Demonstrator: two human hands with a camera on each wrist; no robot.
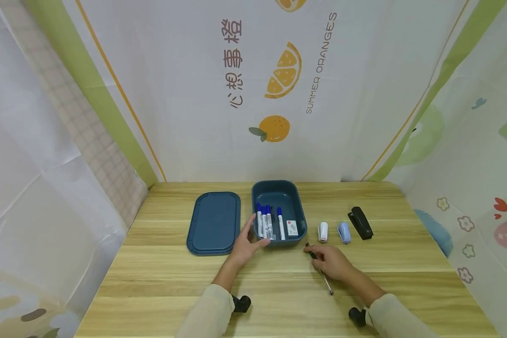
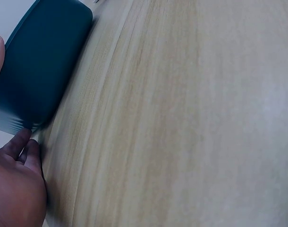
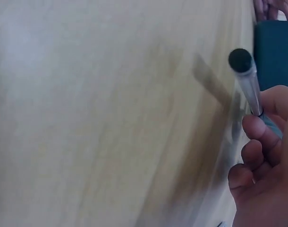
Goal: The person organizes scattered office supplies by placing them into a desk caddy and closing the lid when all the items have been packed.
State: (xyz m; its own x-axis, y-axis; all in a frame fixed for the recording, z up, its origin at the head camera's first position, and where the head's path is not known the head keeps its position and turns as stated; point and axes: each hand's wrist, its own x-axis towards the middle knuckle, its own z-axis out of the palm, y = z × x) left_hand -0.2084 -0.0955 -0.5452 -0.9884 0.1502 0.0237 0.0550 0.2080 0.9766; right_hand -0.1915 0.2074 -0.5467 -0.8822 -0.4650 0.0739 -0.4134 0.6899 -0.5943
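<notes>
A dark blue plastic box [image 1: 297, 199] stands open at the back middle of the table. Inside it lie several blue-capped markers [image 1: 264, 223], a dark pen [image 1: 272, 213] and a small white carton [image 1: 292, 228]. My left hand [image 1: 242, 247] rests against the box's front left corner, thumb along the front wall and fingers at the left side. In front of the box's right corner, my right hand [image 1: 331, 262] pinches a pen [image 1: 326, 283] with a clear barrel and dark ends. The right wrist view shows the pen's dark round end [image 3: 240, 60] sticking out past the curled fingers.
The matching blue lid [image 1: 214, 223] lies flat to the left of the box. On the right stand a small white stapler [image 1: 323, 232], a small blue stapler [image 1: 344, 232] and a larger black stapler [image 1: 360, 223]. A printed curtain [image 1: 194, 117] hangs behind the table [image 1: 279, 305].
</notes>
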